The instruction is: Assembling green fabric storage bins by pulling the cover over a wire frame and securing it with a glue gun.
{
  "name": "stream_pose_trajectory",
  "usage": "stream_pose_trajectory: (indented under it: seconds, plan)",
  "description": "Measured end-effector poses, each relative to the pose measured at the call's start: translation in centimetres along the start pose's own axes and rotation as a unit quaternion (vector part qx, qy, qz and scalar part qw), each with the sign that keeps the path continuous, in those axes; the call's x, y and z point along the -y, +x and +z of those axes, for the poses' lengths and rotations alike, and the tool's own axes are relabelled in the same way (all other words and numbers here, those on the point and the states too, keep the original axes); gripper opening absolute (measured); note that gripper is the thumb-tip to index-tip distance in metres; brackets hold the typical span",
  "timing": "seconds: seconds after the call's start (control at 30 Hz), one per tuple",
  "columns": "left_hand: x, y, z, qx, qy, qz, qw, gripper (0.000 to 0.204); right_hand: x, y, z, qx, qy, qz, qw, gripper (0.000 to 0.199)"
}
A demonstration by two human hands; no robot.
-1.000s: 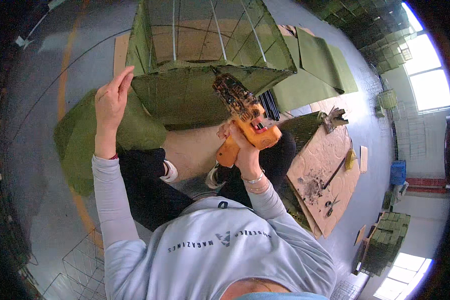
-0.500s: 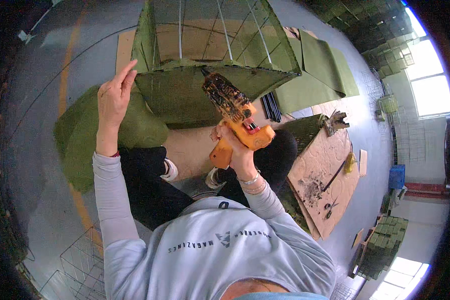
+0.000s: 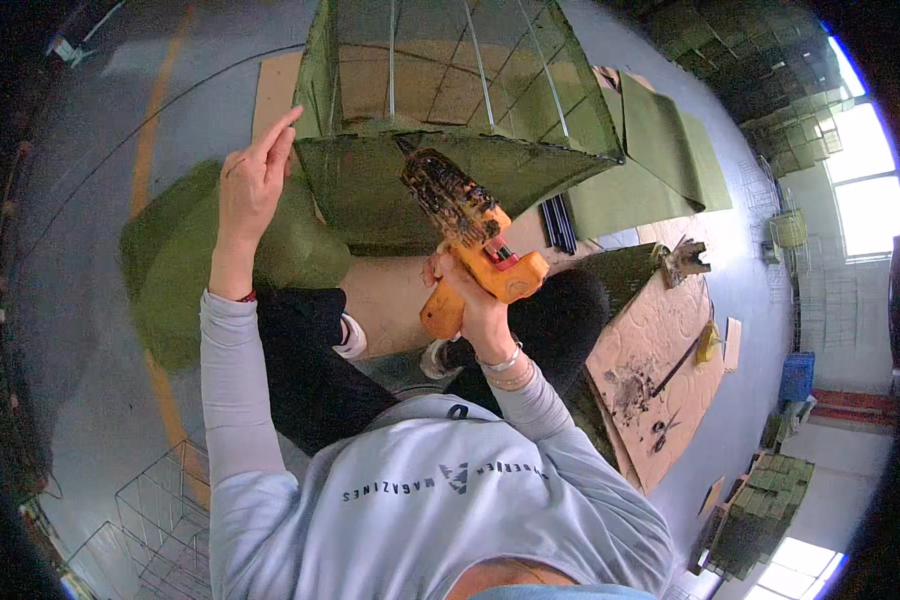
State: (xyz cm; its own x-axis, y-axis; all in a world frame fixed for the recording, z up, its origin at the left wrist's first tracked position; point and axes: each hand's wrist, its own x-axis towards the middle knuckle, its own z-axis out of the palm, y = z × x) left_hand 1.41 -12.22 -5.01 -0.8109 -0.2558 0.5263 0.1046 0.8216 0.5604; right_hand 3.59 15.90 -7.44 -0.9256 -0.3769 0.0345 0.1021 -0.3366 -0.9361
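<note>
My right hand (image 3: 478, 305) is wrapped round the handle of an orange hot glue gun (image 3: 497, 272). Dark, crusted residue covers the front half of the gun. Its nozzle reaches the top edge of a box-shaped wire frame (image 3: 478, 70) clad in green fabric, left of that edge's middle. At the left corner of this edge is my left hand (image 3: 253, 185), index finger stretched out against the green fabric and nothing seen in its grasp. Green fabric panels (image 3: 370, 185) form the frame's near side; metal rods cross its open top.
Loose green fabric (image 3: 185, 270) lies on the floor at left. To the right are black rods (image 3: 558, 224), green sheets (image 3: 660, 150), and a stained cardboard piece (image 3: 660, 370) bearing scissors (image 3: 663, 430) and a yellow-handled tool (image 3: 708, 342). Wire frames (image 3: 165, 510) stand at lower left.
The glue gun's nozzle has shifted left along the frame's top edge. My left hand stays by the left corner. The whole view has shifted slightly.
</note>
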Motion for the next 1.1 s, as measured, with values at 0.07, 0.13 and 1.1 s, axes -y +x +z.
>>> stream_pose_trajectory:
  seconds: [0.07,0.13,1.1]
  plan:
    - [-0.6,0.1,-0.4,0.007,-0.015,-0.014,1.0,0.029,-0.1,0.0,0.0,-0.002,0.008,0.006,1.0,0.011]
    - [-0.6,0.1,-0.5,0.012,-0.032,-0.031,0.999,0.029,-0.4,0.2,-0.1,0.004,0.022,-0.003,1.0,0.011]
    - [0.0,0.3,-0.7,0.034,-0.12,-0.055,0.991,0.029,-2.1,1.1,2.0,0.028,0.03,0.023,0.999,0.015]
